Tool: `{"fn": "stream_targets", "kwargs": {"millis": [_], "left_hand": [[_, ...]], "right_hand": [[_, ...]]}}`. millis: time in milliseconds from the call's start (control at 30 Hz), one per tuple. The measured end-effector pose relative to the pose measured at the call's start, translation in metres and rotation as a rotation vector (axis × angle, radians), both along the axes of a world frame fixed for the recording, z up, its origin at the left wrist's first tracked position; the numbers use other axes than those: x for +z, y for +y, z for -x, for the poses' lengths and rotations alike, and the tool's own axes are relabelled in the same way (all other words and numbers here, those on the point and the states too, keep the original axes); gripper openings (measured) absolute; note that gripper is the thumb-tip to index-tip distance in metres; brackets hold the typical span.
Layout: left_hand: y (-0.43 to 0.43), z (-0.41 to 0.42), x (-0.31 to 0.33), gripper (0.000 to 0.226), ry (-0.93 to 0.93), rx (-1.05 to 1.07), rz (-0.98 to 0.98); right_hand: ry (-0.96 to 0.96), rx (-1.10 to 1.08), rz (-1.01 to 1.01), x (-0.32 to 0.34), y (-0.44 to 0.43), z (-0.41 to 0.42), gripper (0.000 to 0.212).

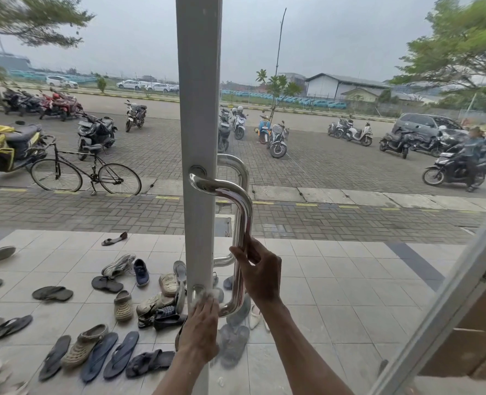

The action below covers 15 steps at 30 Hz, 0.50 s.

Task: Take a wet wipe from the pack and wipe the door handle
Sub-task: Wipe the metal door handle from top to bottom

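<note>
Clearly, the wiping is already going on at the lower end of the polished steel D-shaped door handle (240, 223), which is fixed on the pale grey vertical door frame (197, 109) between two large glass panes. The left hand (202, 329) lies flat with the fingers together and presses a thin white wet wipe (207, 295) against the lower mounting point of the handle, close to the frame. Only a small, blurred edge of the wipe shows above the fingertips. The right hand (260, 270) is closed around the straight bar of the handle, a little above the lower bend, and I judge that it steadies the door. The pack of wipes is not in view.

The handle is stiff and smooth, and I expect it becomes slippery when wet, so the wipe should be wrapped around the tube and not only pushed on one side. The wipe itself is soft, light and easy to bunch, therefore a flat palm or a pinch around the bar holds it best. The upper bend and the top mount remain for wiping, I think. Outside, on the far side of the glass, many sandals and shoes (116, 297) lie on the tiled floor.
</note>
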<state>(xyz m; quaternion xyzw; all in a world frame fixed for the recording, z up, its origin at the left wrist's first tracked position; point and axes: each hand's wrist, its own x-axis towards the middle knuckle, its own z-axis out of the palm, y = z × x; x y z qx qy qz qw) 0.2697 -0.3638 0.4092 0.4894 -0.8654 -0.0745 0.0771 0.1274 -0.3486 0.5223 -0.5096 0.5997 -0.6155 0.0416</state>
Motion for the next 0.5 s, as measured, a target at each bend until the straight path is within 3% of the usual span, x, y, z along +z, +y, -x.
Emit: {"fn": "stream_targets", "kwargs": {"millis": [167, 333, 500], "left_hand": [[0.008, -0.001, -0.012, 0.097, -0.008, -0.082, -0.024], [-0.006, -0.015, 0.000, 0.093, -0.018, 0.020, 0.076], [-0.019, -0.015, 0.005, 0.091, 0.046, 0.044, -0.019]], "right_hand": [[-0.003, -0.005, 0.013, 0.001, 0.000, -0.003, 0.034], [0.000, -0.004, -0.012, 0.001, 0.000, -0.003, 0.037], [0.051, 0.000, -0.042, 0.006, -0.001, 0.004, 0.034]]}}
